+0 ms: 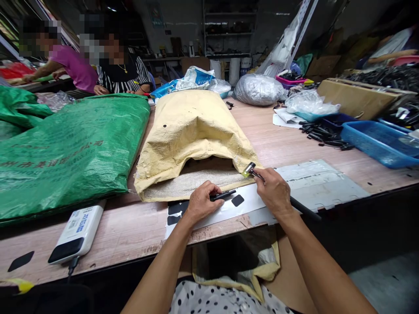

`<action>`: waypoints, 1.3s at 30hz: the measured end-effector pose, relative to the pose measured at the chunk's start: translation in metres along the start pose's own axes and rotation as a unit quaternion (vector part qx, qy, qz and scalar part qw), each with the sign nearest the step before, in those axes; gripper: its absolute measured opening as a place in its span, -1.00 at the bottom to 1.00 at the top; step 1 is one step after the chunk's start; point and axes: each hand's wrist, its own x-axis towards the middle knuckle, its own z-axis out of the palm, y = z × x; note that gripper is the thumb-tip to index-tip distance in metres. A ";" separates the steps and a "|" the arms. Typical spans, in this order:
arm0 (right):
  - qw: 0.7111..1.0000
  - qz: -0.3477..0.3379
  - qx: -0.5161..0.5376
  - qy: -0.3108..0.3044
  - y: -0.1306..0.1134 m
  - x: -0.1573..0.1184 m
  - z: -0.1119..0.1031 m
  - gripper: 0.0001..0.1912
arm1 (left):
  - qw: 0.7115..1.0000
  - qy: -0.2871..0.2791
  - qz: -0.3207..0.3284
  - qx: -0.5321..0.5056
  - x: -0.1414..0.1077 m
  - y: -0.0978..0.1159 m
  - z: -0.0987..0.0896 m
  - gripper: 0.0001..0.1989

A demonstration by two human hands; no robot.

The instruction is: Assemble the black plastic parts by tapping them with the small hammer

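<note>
My left hand is closed on a slim black rod-like part, which points right, low over a white strip. My right hand grips a small hammer with a metal head and a yellowish face; its black handle runs back under my wrist. The hammer head is beside the front right corner of a yellow woven sack, whose open mouth faces me. A black rounded square piece lies on the strip between my hands. More black pieces are left of my left hand.
A green sack and a white power bank with a cable lie left. To the right are a grey-white sheet, black parts and a blue basket. Two people sit across at left. An open bag hangs below the table edge.
</note>
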 end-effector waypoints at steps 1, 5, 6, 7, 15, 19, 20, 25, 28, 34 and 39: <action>1.000 0.004 -0.018 -0.001 0.005 0.003 0.004 -0.72 | 1.000 0.000 0.000 -0.001 0.000 0.000 0.000 -0.83; 0.998 0.005 -0.061 -0.005 0.015 0.004 0.018 -0.71 | 1.000 -0.006 -0.005 -0.008 0.000 -0.001 0.000 -0.82; 0.998 0.003 -0.067 -0.004 0.016 0.002 0.019 -0.71 | 1.000 -0.007 -0.006 -0.008 0.000 0.000 -0.001 -0.82; 0.997 0.003 -0.072 -0.002 0.015 0.001 0.020 -0.71 | 1.000 -0.008 -0.007 -0.006 0.000 0.000 -0.001 -0.82; 0.997 0.003 -0.080 -0.004 0.013 -0.001 0.021 -0.73 | 1.000 -0.017 -0.001 0.006 0.000 -0.001 0.000 -0.83; 0.996 0.008 -0.084 -0.003 0.013 -0.001 0.022 -0.73 | 1.000 -0.024 -0.002 0.013 0.001 -0.003 0.000 -0.83; 0.996 0.009 -0.084 -0.005 0.013 -0.001 0.021 -0.73 | 1.000 -0.026 -0.004 0.014 0.001 -0.002 0.000 -0.84; 0.997 0.012 -0.081 -0.015 0.012 -0.001 0.020 -0.74 | 0.998 -0.056 0.007 -0.012 -0.015 0.031 -0.013 -0.84; 0.997 0.012 -0.081 -0.013 0.012 -0.001 0.020 -0.73 | 0.985 -0.160 -0.006 -0.061 -0.041 0.060 -0.017 -0.85; 0.997 0.015 -0.075 -0.013 0.012 -0.001 0.020 -0.72 | 0.938 -0.336 -0.088 -0.012 -0.099 0.050 0.028 -0.79; 0.997 0.021 -0.079 -0.013 0.012 -0.001 0.021 -0.71 | 0.910 -0.320 -0.252 0.081 -0.125 -0.009 0.092 -0.68</action>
